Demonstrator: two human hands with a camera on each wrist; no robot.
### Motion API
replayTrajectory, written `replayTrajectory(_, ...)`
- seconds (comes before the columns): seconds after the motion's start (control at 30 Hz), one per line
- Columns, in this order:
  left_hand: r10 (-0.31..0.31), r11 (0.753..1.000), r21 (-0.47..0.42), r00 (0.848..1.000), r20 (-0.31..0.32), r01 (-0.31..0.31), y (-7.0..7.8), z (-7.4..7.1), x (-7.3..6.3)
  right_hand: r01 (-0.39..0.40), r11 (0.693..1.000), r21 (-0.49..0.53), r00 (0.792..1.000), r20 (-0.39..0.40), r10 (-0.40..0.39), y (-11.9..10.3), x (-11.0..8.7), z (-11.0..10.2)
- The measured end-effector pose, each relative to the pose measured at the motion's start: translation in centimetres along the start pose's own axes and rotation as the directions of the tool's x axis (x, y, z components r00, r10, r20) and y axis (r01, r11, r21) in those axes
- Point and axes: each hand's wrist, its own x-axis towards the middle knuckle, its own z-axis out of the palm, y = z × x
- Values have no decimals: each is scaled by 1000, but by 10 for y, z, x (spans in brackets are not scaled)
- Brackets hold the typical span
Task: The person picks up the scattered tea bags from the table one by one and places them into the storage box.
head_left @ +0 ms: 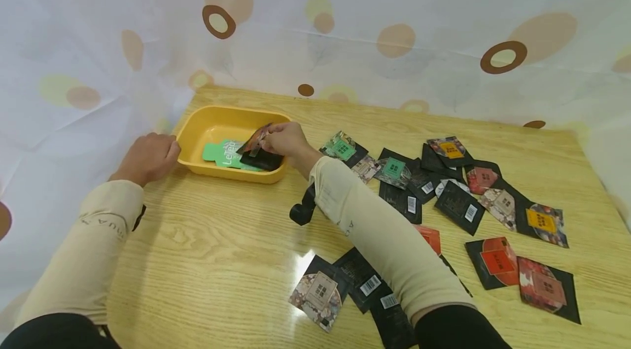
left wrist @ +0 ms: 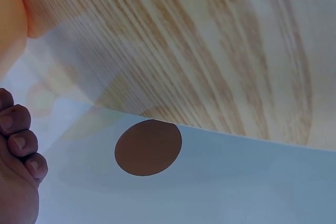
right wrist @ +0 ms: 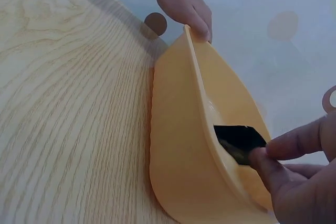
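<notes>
- Cream sleeves (head_left: 394, 253) lie nearest the camera, reaching over a pale wood-grain tabletop (head_left: 212, 228).
- Between the right hand's (head_left: 287, 139) thumb and fingers, clamped on its edge, is a thin, flat packet printed black and orange-brown (head_left: 253, 138); it hangs tilted inside the tray, at the right end.
- It looks light, bendable and slightly slick; a pinch on an edge or corner should suit it, while a hard squeeze might crease it.
- Around it stands a deep yellow plastic tray with rounded corners (head_left: 227, 173), near the tabletop's far left corner.
- Within lie a green card with white lettering (head_left: 229, 153) and, partly over it, a black piece (head_left: 266, 159), perhaps another packet.
- At the tray's left end, the left hand (head_left: 150, 157) grips the rim, fingers curled.
- Loose black packets with coloured labels (head_left: 460, 207) spread toward the tabletop's right edge, some overlapping; others (head_left: 317, 295) lie nearer its front.
- Spotted white cloth (head_left: 355, 42) hangs beyond the far edge.
</notes>
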Motion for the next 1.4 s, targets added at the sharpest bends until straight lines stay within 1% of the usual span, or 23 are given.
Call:
replayTrajectory(0.1, 8, 1000, -7, 1000, 3, -8, 0, 2, -1, 9, 1000, -17, 997, 75, -8, 2, -3, -4)
replayTrajectory(0.17, 10, 1000, -6, 1000, 6, -10, 0, 3, -1, 21, 999, -29, 994, 108, -18, 2, -7, -9)
replayTrajectory(0.3, 5, 1000, 1, 1000, 10, -5, 0, 2, -1, 59, 991, -118, 985, 170, -39, 1, -20, -22)
replayTrajectory(0.37, 1, 1000, 5, 1000, 11, -1, 0, 1, 0, 94, 974, -207, 975, 216, -49, 0, -31, -31)
replayTrajectory(0.4, 2, 1000, 6, 1000, 10, -2, 1, 0, 0, 112, 960, -255, 969, 242, -49, 1, -36, -36)
replayTrajectory(0.43, 2, 1000, 9, 1000, 13, -2, 1, -1, 0, 134, 939, -318, 962, 269, -46, 1, -43, -41)
replayTrajectory(0.47, 3, 1000, 8, 1000, 15, -3, 1, -1, 0, 157, 910, -385, 954, 299, -38, 2, -50, -46)
replayTrajectory(0.5, 3, 1000, 10, 1000, 16, -3, 1, -2, 0, 187, 869, -458, 944, 329, -29, 4, -57, -51)
replayTrajectory(0.57, 8, 1000, 10, 1000, 15, -9, 1, -2, 0, 252, 771, -584, 920, 392, -4, 7, -72, -59)
replayTrajectory(0.63, 3, 1000, 8, 1000, 16, -3, 1, -2, 0, 301, 672, -676, 904, 426, 25, 11, -84, -65)
replayTrajectory(0.67, 1, 1000, 6, 1000, 14, -1, 1, -2, 0, 319, 629, -709, 901, 433, 32, 13, -89, -67)
replayTrajectory(0.73, -7, 1000, 6, 1000, 13, 7, 1, -1, 1, 334, 558, -759, 905, 424, 35, 18, -99, -70)
replayTrajectory(0.83, -12, 1000, 10, 1000, 11, 11, 1, -1, 1, 333, 451, -828, 926, 377, 9, 26, -110, -71)
replayTrajectory(0.93, -7, 1000, 21, 1000, 5, 7, 1, -2, 0, 318, 363, -876, 940, 341, -3, 36, -120, -70)
replayTrajectory(1.0, -6, 1000, 27, 1000, 3, 6, 0, -2, 0, 315, 304, -899, 945, 327, -14, 46, -125, -68)
replayTrajectory(1.07, -6, 1000, 30, 1000, 5, 6, -1, -2, 1, 342, 233, -910, 938, 345, -31, 56, -129, -66)
replayTrajectory(1.1, -7, 1000, 30, 1000, 8, 7, -1, -2, 1, 367, 199, -909, 929, 367, -37, 61, -130, -65)
replayTrajectory(1.17, -8, 999, 33, 1000, 14, 8, -1, -2, 1, 447, 111, -888, 894, 445, -42, 69, -133, -65)
replayTrajectory(1.2, -7, 999, 37, 1000, 16, 7, -1, -2, 1, 493, 77, -867, 870, 492, -27, 73, -134, -65)
replayTrajectory(1.23, -8, 999, 39, 1000, 20, 7, 0, -2, 1, 540, 55, -840, 841, 541, 5, 75, -135, -66)
replayTrajectory(1.27, -10, 999, 42, 1000, 23, 9, 0, -2, 1, 582, 53, -812, 811, 584, 43, 77, -136, -66)
replayTrajectory(1.33, -13, 999, 48, 999, 30, 12, 1, -2, 1, 643, 69, -763, 755, 646, 112, 79, -138, -67)
replayTrajectory(1.4, -13, 999, 50, 999, 36, 11, 2, -2, 1, 664, 109, -740, 723, 672, 161, 80, -140, -67)
